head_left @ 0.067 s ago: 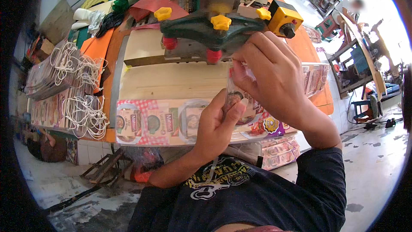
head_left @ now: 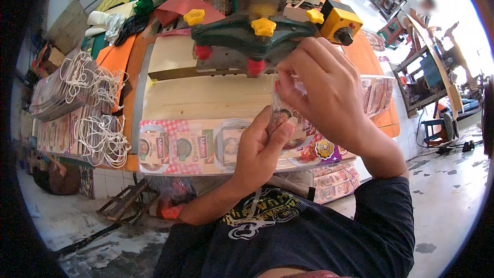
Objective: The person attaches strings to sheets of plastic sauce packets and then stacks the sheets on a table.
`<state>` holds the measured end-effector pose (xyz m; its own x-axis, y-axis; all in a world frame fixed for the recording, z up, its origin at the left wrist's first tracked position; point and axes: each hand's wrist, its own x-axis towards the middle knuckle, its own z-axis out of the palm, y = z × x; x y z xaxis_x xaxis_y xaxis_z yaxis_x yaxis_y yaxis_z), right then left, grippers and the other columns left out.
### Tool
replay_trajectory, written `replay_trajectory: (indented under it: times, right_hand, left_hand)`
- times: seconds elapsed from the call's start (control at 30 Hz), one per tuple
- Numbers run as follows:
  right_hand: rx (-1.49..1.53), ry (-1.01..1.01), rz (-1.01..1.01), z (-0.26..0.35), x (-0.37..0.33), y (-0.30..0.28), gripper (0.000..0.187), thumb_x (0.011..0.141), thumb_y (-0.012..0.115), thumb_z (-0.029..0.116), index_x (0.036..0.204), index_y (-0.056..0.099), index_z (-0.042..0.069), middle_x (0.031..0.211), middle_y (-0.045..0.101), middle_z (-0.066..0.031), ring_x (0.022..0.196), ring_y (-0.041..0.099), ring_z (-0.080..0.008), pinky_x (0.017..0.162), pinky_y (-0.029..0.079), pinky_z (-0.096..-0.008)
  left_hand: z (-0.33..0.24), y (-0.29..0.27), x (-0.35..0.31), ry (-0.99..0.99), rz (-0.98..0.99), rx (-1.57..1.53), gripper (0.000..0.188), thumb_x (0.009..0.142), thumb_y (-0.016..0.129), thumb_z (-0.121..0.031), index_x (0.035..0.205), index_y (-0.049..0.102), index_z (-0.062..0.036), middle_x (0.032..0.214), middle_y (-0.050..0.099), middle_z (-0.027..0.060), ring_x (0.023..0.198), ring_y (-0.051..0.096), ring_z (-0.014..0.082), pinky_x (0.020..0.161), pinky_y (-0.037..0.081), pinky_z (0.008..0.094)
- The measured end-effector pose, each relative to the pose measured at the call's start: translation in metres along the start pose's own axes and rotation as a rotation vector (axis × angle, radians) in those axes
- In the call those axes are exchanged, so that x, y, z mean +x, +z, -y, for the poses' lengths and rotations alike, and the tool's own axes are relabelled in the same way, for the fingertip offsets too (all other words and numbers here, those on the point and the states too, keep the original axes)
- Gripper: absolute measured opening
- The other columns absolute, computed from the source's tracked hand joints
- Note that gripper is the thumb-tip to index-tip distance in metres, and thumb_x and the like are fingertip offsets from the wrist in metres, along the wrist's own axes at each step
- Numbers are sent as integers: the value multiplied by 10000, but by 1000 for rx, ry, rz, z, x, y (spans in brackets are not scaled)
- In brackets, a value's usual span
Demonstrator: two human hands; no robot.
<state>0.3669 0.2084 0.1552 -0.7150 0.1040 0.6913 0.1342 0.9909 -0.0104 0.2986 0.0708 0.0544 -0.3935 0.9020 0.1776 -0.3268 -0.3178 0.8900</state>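
Between both hands stands a folded piece of clear plastic with printed food pictures [head_left: 281, 107]. My left hand [head_left: 260, 149] is closed on its lower part, thumb laid over the front. My right hand [head_left: 329, 90] bends over its upper edge with fingers pinched together; their tips are partly hidden behind the knuckles. Below the hands lies a flat printed plastic sheet [head_left: 193, 146] with a red checked pattern, along the front of the pale work surface [head_left: 206, 95]. Just beyond the right fingers is a dark green press head [head_left: 231, 36] with yellow star knobs and red caps.
At the left, stacks of printed pieces with white cords [head_left: 82, 123] stand beside the table. A yellow control box with a black dial [head_left: 342, 23] sits right of the press. Printed plastic [head_left: 378, 92] lies at the table's right end. Another person [head_left: 414, 7] is far right.
The upper part of the plastic piece appears slightly wider between the hands. Both hands keep nearly the same place and grip.
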Motion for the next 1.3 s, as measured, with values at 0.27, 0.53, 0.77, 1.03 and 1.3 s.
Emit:
replay_trajectory:
  times: [0.27,0.53,0.77,1.03,1.3]
  right_hand:
    - [503,403,52,-41,-5,-20,126,991,624,147,966,603,25,874,665,-73,801,651,-174,718,522,-320]
    - [1203,218,268,-43,-27,-39,125,1056,525,147,1020,547,29,853,595,-19,699,584,-127,659,483,-287]
    - [-52,-26,336,-101,-52,-83,165,860,652,-7,1005,582,30,822,592,-105,779,609,-286,718,491,-376]
    - [-782,246,287,-266,-159,-167,115,934,570,53,1049,558,56,878,631,-145,857,638,-344,800,487,-477]
    - [-1095,981,248,-402,-316,-257,178,1034,488,220,1091,554,66,949,696,-246,965,676,-435,782,503,-535]
  left_hand:
    - [4,-3,-11,23,-17,49,322,1075,519,-134,1334,499,57,1167,650,79,1062,595,103,942,493,272]
    - [3,-13,-19,164,-119,270,320,1053,567,-161,1296,550,47,1100,674,71,975,615,99,876,502,255]
    - [-7,-69,-34,303,-297,234,370,987,655,-175,1278,567,35,1101,673,98,989,629,167,876,522,333]
    - [-55,-190,-91,312,-589,113,500,969,683,-175,1386,486,19,1259,631,138,1159,618,276,975,532,481]
    - [-90,-328,-132,325,-632,415,473,1028,595,-194,1420,470,40,1326,615,133,1192,607,230,1042,477,403]
